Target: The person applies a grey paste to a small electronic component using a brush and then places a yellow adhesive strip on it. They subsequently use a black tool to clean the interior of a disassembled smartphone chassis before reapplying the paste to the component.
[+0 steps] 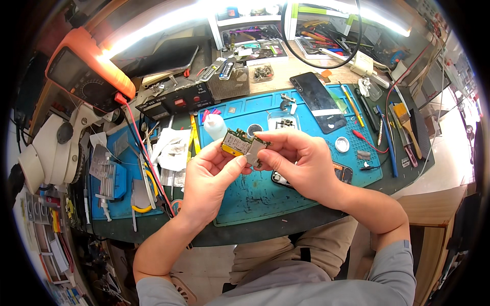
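My left hand [206, 176] pinches the left end of a small green phone circuit board [237, 138] with a yellow strip along its lower edge. With thumb and fingers my right hand [309, 163] grips a flat grey metal piece [256, 152] at the board's right end. Whether that piece is fixed to the board or separate, I cannot tell. Both hands hover over the blue repair mat [245, 204]. Under my right hand lies an opened phone body [343, 174], partly hidden. Behind the hands sits a clear tray [298, 122] with small metal parts.
A dark phone panel [311, 94] lies at the back right of the mat, near a white round lid [342, 145]. A squeeze bottle [215, 126] stands behind my left hand. An orange multimeter [87, 69] and a blue clamp holder [111, 181] are at the left; pens and brushes [403, 122] lie right.
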A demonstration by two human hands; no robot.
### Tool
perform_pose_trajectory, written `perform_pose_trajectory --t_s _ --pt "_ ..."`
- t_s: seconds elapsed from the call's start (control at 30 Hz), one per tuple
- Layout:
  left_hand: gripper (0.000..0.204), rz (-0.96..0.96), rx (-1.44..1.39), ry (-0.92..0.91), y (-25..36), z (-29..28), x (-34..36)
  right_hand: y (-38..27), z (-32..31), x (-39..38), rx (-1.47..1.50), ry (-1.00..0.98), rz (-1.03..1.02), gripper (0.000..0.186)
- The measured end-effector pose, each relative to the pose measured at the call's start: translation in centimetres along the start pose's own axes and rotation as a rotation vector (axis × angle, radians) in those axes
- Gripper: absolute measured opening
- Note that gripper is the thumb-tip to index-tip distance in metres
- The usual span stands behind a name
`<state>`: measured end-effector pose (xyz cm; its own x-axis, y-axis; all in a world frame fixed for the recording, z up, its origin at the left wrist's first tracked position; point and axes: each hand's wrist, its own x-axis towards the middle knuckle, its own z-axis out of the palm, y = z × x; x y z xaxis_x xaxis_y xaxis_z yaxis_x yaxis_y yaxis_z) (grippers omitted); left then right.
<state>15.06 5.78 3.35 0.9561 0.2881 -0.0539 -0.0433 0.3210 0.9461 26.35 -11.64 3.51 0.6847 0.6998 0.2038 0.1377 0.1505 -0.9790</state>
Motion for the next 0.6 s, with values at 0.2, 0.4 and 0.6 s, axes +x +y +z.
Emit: perform_pose_trajectory --t_s 0.2,0.4,0.6 --pt "0.034 0.01 -0.026 -0.004 -0.1 0.0 -0.2 -0.4 0.0 -0.3 -0.17 -0.001 -0.117 0.029" --pt "0.037 0.112 -0.049 -0.025 0.2 0.6 -1.2 -1.2 0.2 -0.8 -0.262 -0.003 -0.346 0.031" --pt "0.047 0.146 -0.024 0.008 0.9 1.4 -4.8 -3.4 0.7 -2.6 -0.206 -0.003 -0.196 0.029"
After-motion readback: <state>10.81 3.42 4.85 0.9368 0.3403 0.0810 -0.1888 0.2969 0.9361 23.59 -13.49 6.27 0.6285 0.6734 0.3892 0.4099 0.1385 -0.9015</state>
